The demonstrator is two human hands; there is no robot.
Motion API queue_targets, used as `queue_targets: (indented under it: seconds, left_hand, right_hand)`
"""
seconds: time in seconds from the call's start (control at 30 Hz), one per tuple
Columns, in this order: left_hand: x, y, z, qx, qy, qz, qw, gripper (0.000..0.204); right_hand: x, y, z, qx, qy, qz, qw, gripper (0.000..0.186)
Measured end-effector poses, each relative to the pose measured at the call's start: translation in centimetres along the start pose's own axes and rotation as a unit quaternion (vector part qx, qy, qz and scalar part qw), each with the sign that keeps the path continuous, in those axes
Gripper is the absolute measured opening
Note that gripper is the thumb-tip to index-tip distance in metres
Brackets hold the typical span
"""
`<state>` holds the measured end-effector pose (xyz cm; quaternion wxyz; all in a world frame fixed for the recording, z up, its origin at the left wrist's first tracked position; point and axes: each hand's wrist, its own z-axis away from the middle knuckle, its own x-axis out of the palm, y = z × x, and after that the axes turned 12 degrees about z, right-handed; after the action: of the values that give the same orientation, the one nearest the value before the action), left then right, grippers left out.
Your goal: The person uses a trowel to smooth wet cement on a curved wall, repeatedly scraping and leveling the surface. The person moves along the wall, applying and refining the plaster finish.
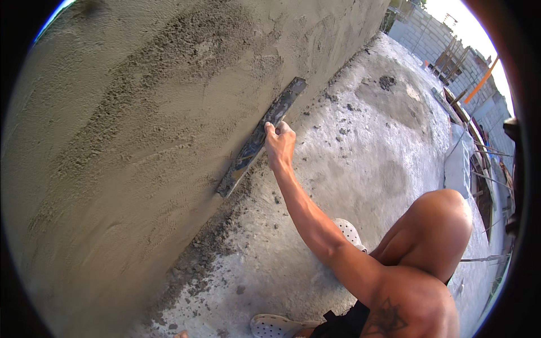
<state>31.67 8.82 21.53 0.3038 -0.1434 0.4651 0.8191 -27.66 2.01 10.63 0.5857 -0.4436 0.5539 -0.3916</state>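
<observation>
Right hand [280, 143]: clamped on float [255, 145], against wall [141, 146]; advisable: even pressure, steady strokes. Left hand [181, 334]: cannot tell.

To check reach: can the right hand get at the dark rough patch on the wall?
Probably yes: the right hand holds the float at the wall, and nothing visible blocks the way to the rough patch.

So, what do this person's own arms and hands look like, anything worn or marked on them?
The right arm shows no sleeve, and the right hand has no glove, ring or watch that I can see. A dark, angular tattoo shows at the lower right, seemingly near the shoulder. Of the left hand, perhaps just a fingertip shows.
</observation>
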Motion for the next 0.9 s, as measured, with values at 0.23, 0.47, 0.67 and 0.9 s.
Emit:
queue_targets:
  seconds: [0.23,0.47,0.67,0.9]
  left_hand:
    - [0.4,-0.7,-2.2,0.005,-0.001,-0.009,1.0,0.034]
    - [2.2,1.7,-3.8,0.045,-0.033,-0.061,0.997,0.042]
    - [1.4,0.1,-4.3,0.054,-0.016,0.002,0.998,0.045]
    - [-0.3,-2.8,-4.9,0.024,0.004,0.026,0.999,0.043]
  right_hand:
    - [-1.3,-8.8,9.7,-0.076,-0.003,0.034,0.997,0.024]
    - [-3.0,-8.9,14.5,-0.194,-0.133,-0.035,0.971,0.018]
    - [-9.4,-9.4,-8.7,-0.223,0.127,0.121,0.959,0.028]
    - [-10.2,-18.8,-20.5,-0.216,0.222,0.087,0.947,0.033]
